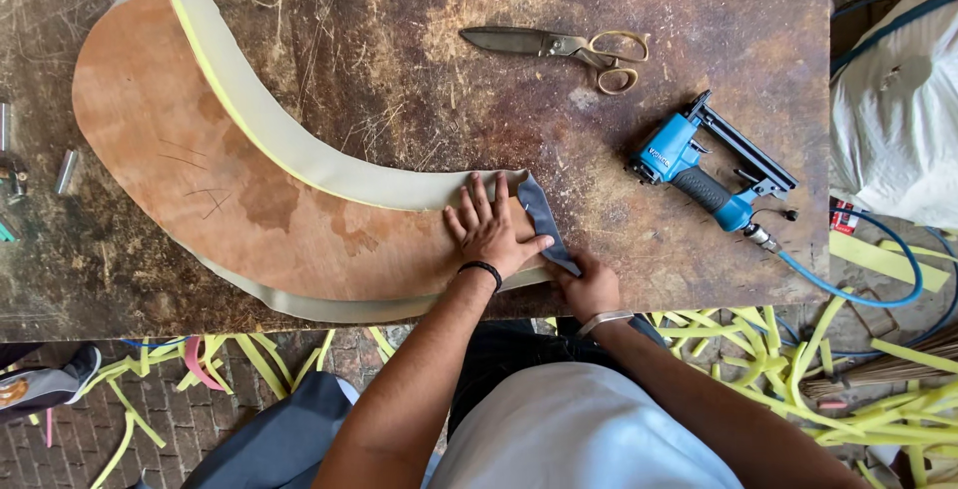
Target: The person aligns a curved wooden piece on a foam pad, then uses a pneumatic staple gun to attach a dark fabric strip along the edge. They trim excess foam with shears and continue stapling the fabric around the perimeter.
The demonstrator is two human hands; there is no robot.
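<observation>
- Scissors (569,47) and blue staple gun (711,168) lie clear on the workbench (399,40), right of the curved plywood panel (210,170).
- Left hand (489,233): fingers spread, flat on panel end.
- Right hand (589,287): pinching grey fabric strip (544,215) at bench edge.

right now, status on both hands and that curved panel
Left hand flat on curved wooden panel. Right hand pinching grey fabric strip at panel's end. Staple gun, scissors lie apart on bench.

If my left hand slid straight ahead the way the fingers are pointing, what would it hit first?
The left hand lies flat on the curved wooden panel, fingers pointing up the table. It would probably first cross the pale foam strip along the panel's edge, then bare worktable. The scissors sit further off to the right.
</observation>
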